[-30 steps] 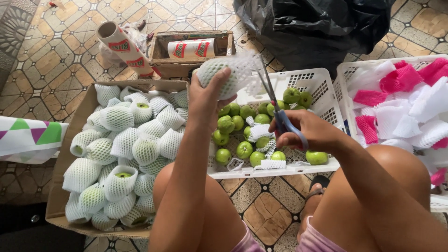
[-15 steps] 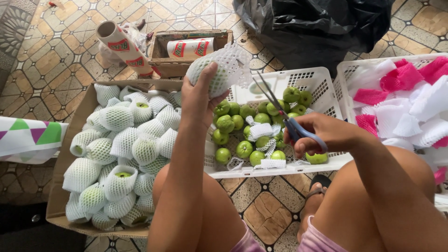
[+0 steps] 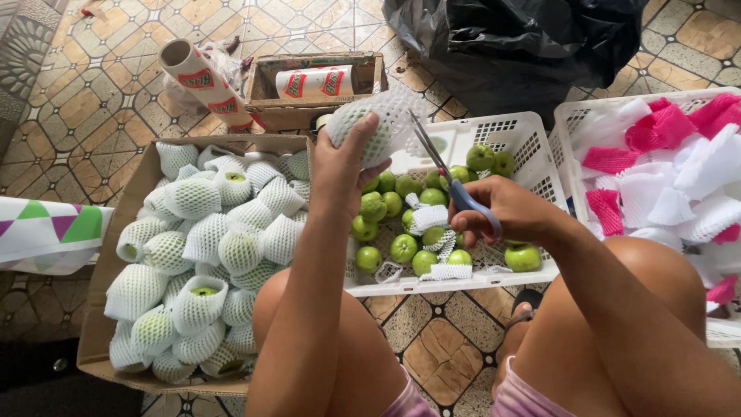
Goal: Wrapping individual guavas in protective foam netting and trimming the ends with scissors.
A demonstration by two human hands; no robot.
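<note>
Your left hand (image 3: 343, 166) holds a green fruit in white foam netting (image 3: 369, 131) up above the near corner of the white plastic crate (image 3: 532, 147); its grip is closed around the fruit from below, with loose net sticking out to the right. Your right hand (image 3: 505, 212) has its grip closed on the blue handles of the scissors (image 3: 444, 170), whose blades point up and left, their tips just beside the loose net.

The crate under your hands holds bare green fruits (image 3: 401, 247) and a few cut strips of white net. To your left, the cardboard box (image 3: 123, 208) is packed with fruits already wrapped in white net (image 3: 201, 239). To your right, a second white crate (image 3: 575, 123) holds a heap of pink and white foam nets (image 3: 664, 170).

Beyond the box, a cardboard tube with red and green labels (image 3: 204, 81) lies tilted on the tiled floor (image 3: 85, 100). A like roll (image 3: 315, 82) lies flat in a small cardboard tray (image 3: 266, 104). A black plastic bag (image 3: 525, 38) sits past the crates. A white cloth with green and purple triangles (image 3: 46, 232) lies at far left.
</note>
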